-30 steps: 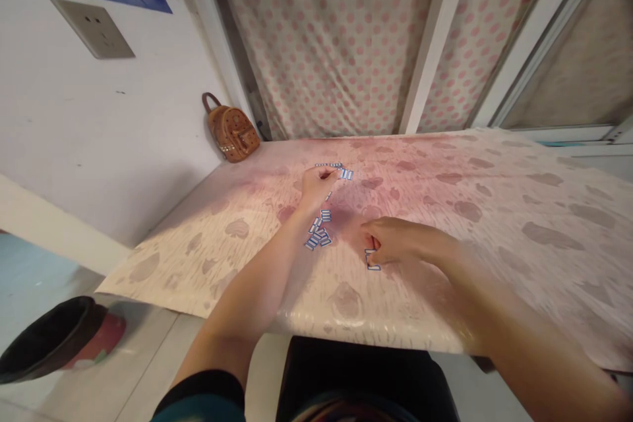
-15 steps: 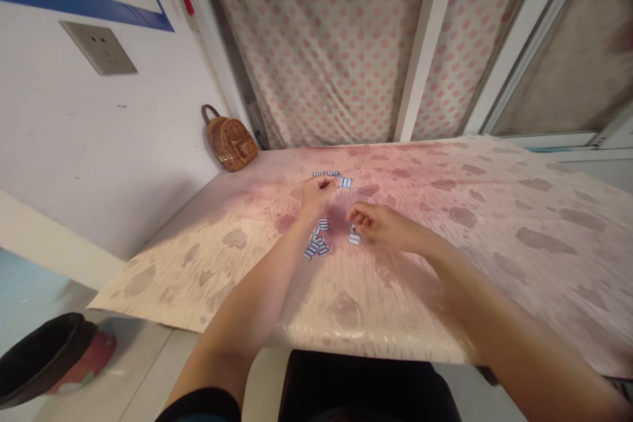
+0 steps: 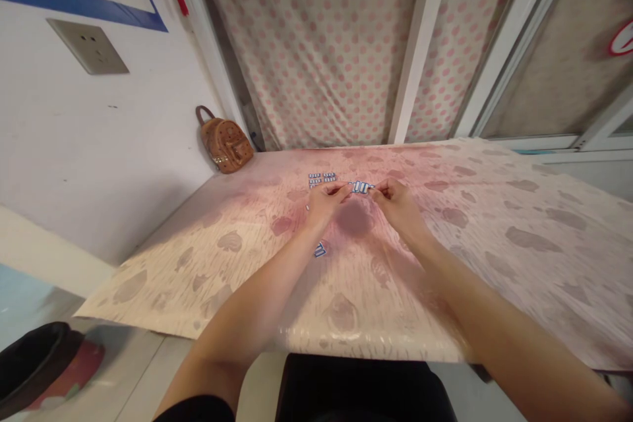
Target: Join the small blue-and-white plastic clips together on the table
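My left hand (image 3: 324, 203) is pinched at the left end of a short row of small white pieces with blue edges (image 3: 361, 187). On the right, the fingers of my right hand (image 3: 398, 206) close on the other end of that row. Both hands are close together over the table, with a shadow below them. Just beyond my left hand lie neat rows of similar blue-and-white pieces (image 3: 321, 178), partly covered by that hand. More loose blue-and-white pieces (image 3: 320, 250) show beside my left forearm, which hides part of the pile.
A patterned, glossy cloth covers the table (image 3: 475, 264). A small brown backpack-shaped bag (image 3: 227, 144) stands at the far left corner against the wall. Behind the table hangs a dotted curtain (image 3: 316, 46). A dark-rimmed bin (image 3: 54, 362) is on the floor at lower left.
My right hand has moved up and left with its pieces, meeting the ones in my left hand. My view has shifted slightly right, and more rows show beyond the left hand.
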Motion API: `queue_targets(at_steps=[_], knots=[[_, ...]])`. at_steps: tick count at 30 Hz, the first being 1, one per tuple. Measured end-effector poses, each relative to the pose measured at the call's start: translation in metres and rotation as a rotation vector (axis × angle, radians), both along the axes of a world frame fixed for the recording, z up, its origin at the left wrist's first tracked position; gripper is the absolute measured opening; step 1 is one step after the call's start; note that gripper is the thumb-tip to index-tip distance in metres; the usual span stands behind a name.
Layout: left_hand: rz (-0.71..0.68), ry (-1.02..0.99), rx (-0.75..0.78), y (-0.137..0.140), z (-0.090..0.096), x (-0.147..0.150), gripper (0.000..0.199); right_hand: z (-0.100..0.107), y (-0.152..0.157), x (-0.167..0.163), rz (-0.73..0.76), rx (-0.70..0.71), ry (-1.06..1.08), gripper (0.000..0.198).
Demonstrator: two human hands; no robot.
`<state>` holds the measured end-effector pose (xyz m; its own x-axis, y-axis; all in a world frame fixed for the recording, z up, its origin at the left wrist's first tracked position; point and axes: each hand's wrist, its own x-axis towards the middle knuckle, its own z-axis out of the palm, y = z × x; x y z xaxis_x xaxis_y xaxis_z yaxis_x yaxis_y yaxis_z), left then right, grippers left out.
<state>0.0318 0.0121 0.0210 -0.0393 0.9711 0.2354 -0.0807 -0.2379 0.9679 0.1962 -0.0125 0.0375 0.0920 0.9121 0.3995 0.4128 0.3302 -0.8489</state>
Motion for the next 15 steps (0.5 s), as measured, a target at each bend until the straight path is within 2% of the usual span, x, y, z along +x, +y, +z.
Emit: queue_targets(at_steps=[5,15], knots=[[-0.028,-0.021,-0.017,0.0002,0.0,0.0026,0.02,-0.0004,-0.0027,-0.0023,-0.043,-0.003,-0.087,0.018],[-0.087,-0.067,-0.018,-0.0073,0.0022,0.0056,0.021,-0.0002,-0.0059,-0.0043,-0.05,-0.01,-0.101,0.016]])
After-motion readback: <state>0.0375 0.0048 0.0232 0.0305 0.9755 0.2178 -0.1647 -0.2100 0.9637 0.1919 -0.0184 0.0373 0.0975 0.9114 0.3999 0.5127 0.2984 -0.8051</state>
